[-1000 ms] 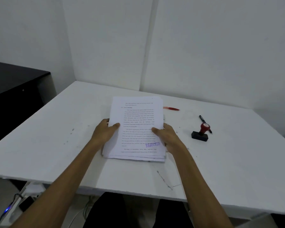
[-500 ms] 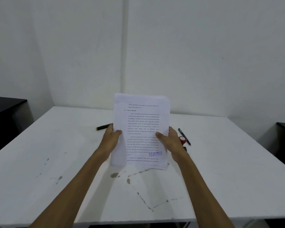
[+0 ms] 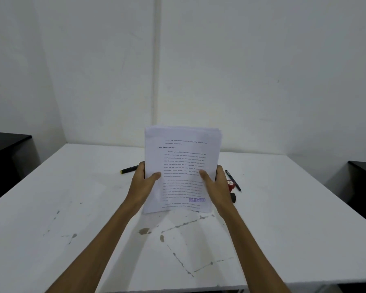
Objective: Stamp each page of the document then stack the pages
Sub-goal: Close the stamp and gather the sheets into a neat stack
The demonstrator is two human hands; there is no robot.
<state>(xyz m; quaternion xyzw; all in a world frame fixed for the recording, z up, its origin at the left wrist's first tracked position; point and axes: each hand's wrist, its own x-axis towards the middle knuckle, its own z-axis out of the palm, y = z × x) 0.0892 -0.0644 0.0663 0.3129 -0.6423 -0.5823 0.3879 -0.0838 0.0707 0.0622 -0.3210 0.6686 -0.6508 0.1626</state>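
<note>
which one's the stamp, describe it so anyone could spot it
On the white table, look just right of the right hand. The stamp, partly hidden, has a red knob on a black base, unlike the thin black pen beside it.

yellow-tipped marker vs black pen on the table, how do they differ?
The marker lies left of the pages, the pen to their right beside the stamp. The marker looks thicker and has a yellow end; the pen is slim and all dark. Both lie flat on the table, untouched.
</note>
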